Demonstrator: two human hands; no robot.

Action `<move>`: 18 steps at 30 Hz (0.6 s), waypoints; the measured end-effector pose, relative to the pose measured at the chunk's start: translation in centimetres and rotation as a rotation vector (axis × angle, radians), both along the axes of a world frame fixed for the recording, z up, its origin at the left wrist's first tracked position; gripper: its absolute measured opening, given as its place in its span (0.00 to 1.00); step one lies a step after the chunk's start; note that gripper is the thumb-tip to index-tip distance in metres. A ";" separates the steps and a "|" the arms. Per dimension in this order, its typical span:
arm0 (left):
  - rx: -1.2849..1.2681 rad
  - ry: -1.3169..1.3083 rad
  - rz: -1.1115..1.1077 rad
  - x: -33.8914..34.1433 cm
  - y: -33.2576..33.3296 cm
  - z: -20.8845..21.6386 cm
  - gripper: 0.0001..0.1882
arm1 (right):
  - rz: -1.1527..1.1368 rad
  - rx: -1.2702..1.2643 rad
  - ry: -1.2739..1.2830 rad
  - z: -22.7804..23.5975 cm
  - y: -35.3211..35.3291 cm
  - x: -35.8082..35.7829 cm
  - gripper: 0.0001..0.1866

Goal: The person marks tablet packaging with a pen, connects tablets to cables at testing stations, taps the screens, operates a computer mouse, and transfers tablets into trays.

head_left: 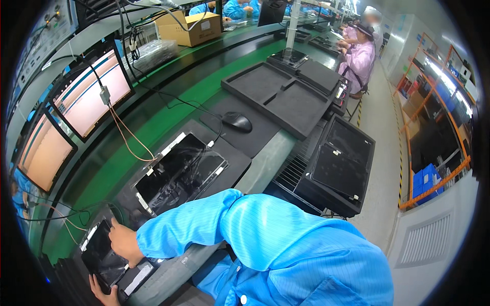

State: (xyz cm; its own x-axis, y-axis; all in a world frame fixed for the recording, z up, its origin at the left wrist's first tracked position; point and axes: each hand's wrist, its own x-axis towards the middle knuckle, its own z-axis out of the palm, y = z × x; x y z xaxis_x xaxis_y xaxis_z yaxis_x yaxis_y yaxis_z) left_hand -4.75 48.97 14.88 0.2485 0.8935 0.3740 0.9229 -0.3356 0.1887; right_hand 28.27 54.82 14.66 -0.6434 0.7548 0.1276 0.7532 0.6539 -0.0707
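Observation:
A dark flat display panel [95, 251] with white strips along its edges lies at the lower left of the bench. My right hand [125, 244] reaches across to its right side, a finger stretched toward the far edge; the other fingers are partly hidden. At the panel's near edge is my left hand [105, 296], its thumb and a finger spread apart and touching the border. Beside the right sleeve, a second, larger display panel [178, 173] rests on a dark mat, glossy and creased as if under film, with white tabs at its edges.
Two lit monitors [94, 94] stand at the left, with cables [127, 133] hanging down to the bench. A black mouse [237, 122] sits beyond the larger panel. Black foam trays [275, 94] lie farther off, and a black box holding panels [342, 158] stands to the right.

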 end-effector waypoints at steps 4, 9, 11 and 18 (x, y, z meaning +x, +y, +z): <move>0.037 0.040 -0.003 0.7 -0.1 0.3 0.38 | 0.018 -0.005 0.018 0.2 -0.4 -0.6 0.42; 0.030 0.037 0.017 1.4 -0.2 0.6 0.39 | -0.100 0.109 0.056 0.4 -2.0 0.7 0.45; 0.028 0.036 0.017 1.6 -0.3 0.5 0.39 | 0.096 0.022 0.253 1.3 -2.7 2.8 0.43; 0.040 -0.071 0.059 0.9 -0.8 -0.8 0.37 | 0.270 -0.003 0.570 4.6 -10.0 20.7 0.40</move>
